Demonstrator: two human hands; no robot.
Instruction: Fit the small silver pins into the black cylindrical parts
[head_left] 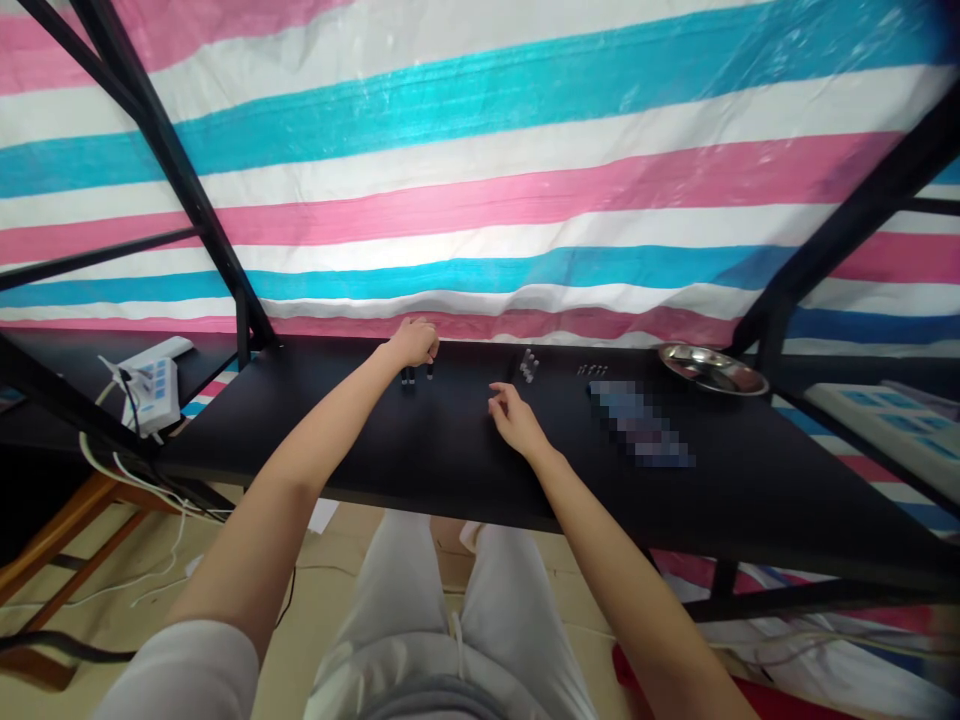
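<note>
My left hand [415,342] reaches to the back of the black table, its fingers closed on a small black cylinder [430,371] with a pale lower end. Just left of it stand similar small black cylinders [407,377] with light ends, partly below the hand. My right hand [517,420] hovers over the table's middle, fingers loosely curled and apart, with nothing visible in them. Beyond its fingertips sits a cluster of small clear-and-grey pieces [529,366]. Farther right lies a row of tiny light pieces [592,370]. Their exact kind is too small to make out.
On the right of the black table [450,460] lie a blurred-out flat object [641,424] and a round shiny metal tray [712,383]. Black frame posts [180,180] rise at both sides. A white power strip [154,392] with cables is at left; a striped sheet [487,190] hangs behind.
</note>
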